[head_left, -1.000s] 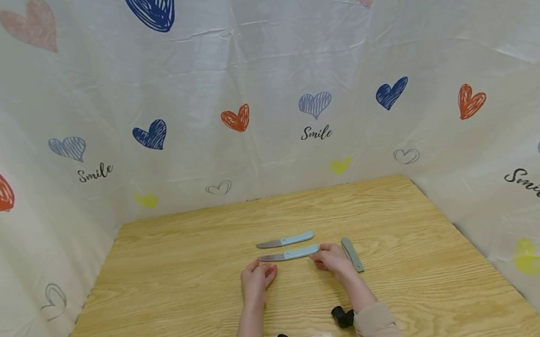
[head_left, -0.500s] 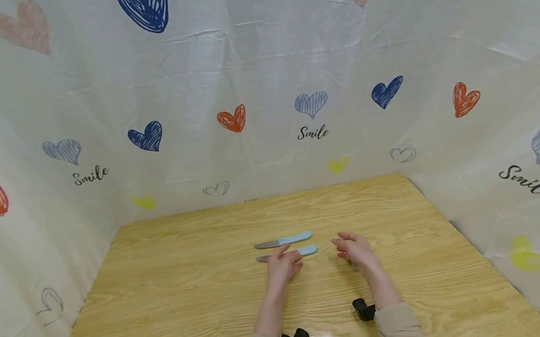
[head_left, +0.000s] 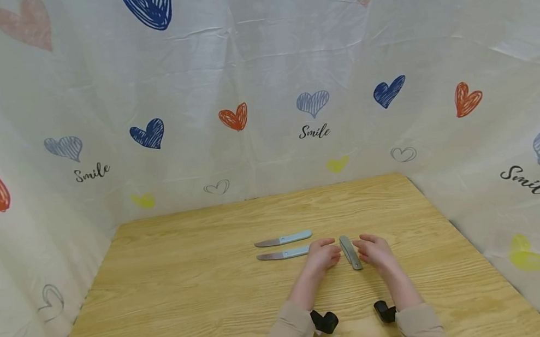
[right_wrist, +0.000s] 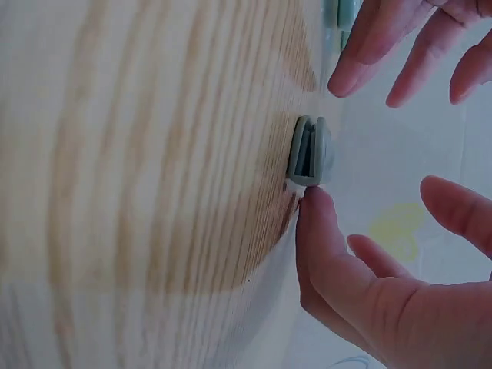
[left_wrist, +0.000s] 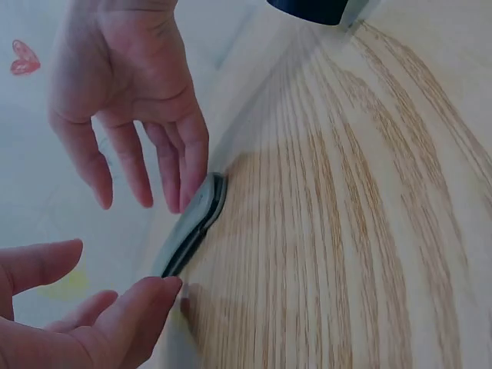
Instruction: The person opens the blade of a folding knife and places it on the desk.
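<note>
A folded grey-green pocket knife (head_left: 350, 252) lies on the wooden table (head_left: 188, 287), pointing away from me. My left hand (head_left: 322, 255) is just left of it and my right hand (head_left: 375, 249) just right, both with relaxed, spread fingers. In the left wrist view a right fingertip (left_wrist: 191, 188) touches the folded knife (left_wrist: 194, 224), and the left fingers (left_wrist: 146, 304) hover near its close end. The right wrist view shows the thumb (right_wrist: 317, 223) at the end of the folded knife (right_wrist: 309, 151). Two open knives with light-blue handles (head_left: 283, 239) (head_left: 283, 254) lie side by side to the left.
A white curtain (head_left: 261, 81) printed with hearts and "Smile" encloses the table at the back and on both sides. Black camera mounts (head_left: 324, 321) (head_left: 385, 311) sit on both wrists. Bare wood stretches to the left and in front of the knives.
Both hands have moved right. The left hand left the nearer open knife and came beside the folded one. The right hand slid off the folded knife, uncovering it.
</note>
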A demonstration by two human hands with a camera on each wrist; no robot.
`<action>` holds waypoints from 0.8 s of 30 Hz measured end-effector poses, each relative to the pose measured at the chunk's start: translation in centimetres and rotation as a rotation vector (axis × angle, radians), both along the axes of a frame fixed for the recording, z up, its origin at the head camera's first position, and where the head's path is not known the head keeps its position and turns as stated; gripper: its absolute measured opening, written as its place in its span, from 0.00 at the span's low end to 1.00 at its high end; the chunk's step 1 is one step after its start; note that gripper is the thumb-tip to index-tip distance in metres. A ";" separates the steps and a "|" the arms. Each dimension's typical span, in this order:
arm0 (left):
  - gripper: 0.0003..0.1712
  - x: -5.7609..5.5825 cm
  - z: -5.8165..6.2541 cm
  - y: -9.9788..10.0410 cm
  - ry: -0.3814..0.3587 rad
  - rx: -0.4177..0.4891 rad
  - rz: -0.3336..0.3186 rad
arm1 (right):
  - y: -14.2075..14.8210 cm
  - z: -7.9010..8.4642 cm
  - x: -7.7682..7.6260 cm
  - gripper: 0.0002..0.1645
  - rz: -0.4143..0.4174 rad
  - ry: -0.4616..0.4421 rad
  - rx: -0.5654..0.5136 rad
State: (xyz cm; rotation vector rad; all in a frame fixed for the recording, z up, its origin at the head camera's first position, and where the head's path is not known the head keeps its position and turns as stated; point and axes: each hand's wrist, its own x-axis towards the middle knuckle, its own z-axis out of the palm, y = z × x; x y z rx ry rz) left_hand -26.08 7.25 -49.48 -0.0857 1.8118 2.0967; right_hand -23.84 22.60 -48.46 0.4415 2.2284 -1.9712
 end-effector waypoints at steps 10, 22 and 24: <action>0.26 -0.2 -1.0 1.5 -0.030 -0.011 -0.004 | 0.3 -0.7 -0.3 0.34 0.024 -0.029 0.007; 0.23 0.6 -0.4 -0.3 0.045 -0.023 -0.038 | -1.0 -0.4 -0.4 0.32 0.112 0.004 0.087; 0.24 0.8 0.1 -1.1 0.081 -0.043 -0.050 | -1.4 0.0 -0.2 0.32 0.146 0.013 0.077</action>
